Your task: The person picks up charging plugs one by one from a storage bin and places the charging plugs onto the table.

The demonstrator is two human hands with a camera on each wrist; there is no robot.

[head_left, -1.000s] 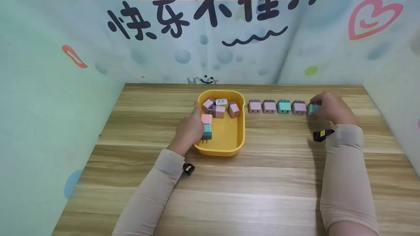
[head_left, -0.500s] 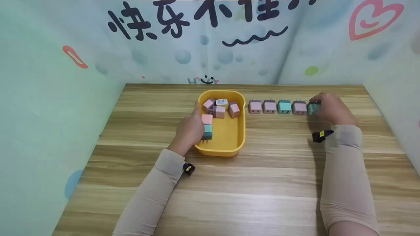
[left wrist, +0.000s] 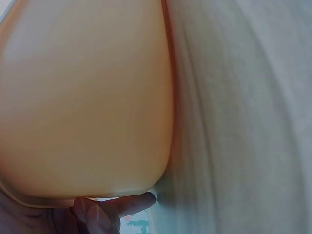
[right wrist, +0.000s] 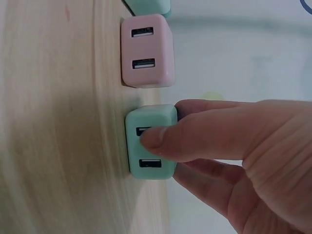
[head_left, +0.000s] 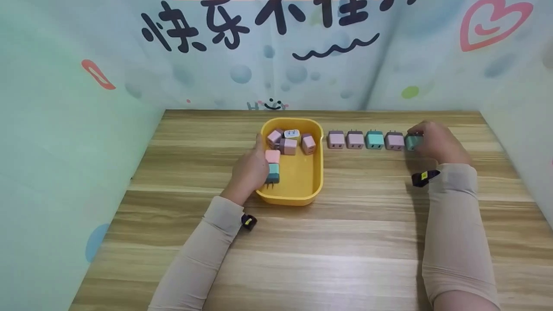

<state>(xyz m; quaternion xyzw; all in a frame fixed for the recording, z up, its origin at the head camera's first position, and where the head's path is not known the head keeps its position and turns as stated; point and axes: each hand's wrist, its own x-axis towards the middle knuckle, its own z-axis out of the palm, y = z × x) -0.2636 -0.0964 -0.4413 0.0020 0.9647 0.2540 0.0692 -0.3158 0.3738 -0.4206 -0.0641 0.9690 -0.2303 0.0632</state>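
From over here I've got the right hand (head_left: 441, 143) pinching a teal charger (right wrist: 133, 150) just beside a pink charger (right wrist: 146, 48), left hand (head_left: 250, 169) gripping the yellow bin (head_left: 287, 201) by its side.

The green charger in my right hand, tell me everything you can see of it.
The green charger is a mint block with rounded edges, smooth like plastic. Its front has two dark USB-style ports; the thumb partly covers one. The right hand pinches it, fingers behind. It appears to rest on the wooden table, at the row's right end, apart from the pink charger. Its back is hidden.
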